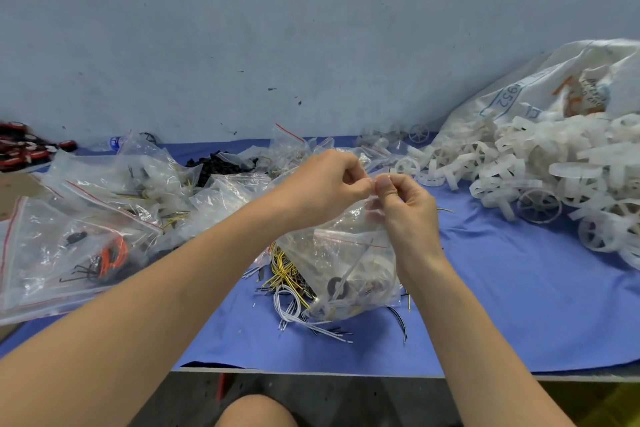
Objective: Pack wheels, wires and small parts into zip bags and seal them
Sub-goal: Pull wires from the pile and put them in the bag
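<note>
A clear zip bag (346,263) is held up over a blue cloth (519,305) by two bare hands, its top edge pinched between thumb and curled fingers of both. The left hand (322,184) and the right hand (405,204) are seen touching thumb to thumb at the bag's mouth, just above its red seal line. The bag's lower end is rested on the cloth, on top of a tangle of loose wires (294,291) (yellow, white and black), and a dark wheel (336,288) with other small parts is visible through the plastic; whether the seal is fully closed cannot be told.

To the right, a large heap of white plastic wheels (540,170) is spilled across the cloth from a white sack (540,87) printed with blue and orange marks. To the left, a spread of other zip bags (90,218) is laid flat and overlapping, one of them showing orange wire and black parts inside. Behind the hands, a pile of small black parts (218,166) is seen among more bags, well apart from a cluster of red, black and white pieces (24,149) at the far left edge. A plastic bottle (112,143) is lying near the grey wall (311,45) beyond the bags. A bare knee (256,411) is visible below the table's front edge.
</note>
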A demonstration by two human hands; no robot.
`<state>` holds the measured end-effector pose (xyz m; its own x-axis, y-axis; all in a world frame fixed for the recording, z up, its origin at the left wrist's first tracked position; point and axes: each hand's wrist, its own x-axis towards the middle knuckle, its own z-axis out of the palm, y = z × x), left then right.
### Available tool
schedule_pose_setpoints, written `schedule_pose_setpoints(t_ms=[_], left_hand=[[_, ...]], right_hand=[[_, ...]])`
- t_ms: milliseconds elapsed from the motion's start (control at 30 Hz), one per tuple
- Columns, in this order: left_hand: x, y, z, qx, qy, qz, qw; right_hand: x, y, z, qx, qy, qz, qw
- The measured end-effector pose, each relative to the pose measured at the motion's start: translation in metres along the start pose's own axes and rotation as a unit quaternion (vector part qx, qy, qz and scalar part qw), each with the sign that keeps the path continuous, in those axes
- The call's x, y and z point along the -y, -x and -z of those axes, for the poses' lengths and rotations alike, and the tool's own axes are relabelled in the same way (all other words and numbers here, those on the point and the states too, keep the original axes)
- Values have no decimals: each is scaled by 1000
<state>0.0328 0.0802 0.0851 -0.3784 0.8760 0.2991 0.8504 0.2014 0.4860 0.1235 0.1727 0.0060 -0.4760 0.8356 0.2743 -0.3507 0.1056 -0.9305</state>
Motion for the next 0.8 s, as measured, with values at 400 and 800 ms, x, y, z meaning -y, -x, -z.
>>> schedule_pose_setpoints(t_ms=[400,800], left_hand=[[6,29,12,27,-43,-9,999],[35,57,32,36,60,57,996]], right_hand=[[1,-11,7,-104,-27,-40,993],[9,-16,21,-141,-36,-68,987]])
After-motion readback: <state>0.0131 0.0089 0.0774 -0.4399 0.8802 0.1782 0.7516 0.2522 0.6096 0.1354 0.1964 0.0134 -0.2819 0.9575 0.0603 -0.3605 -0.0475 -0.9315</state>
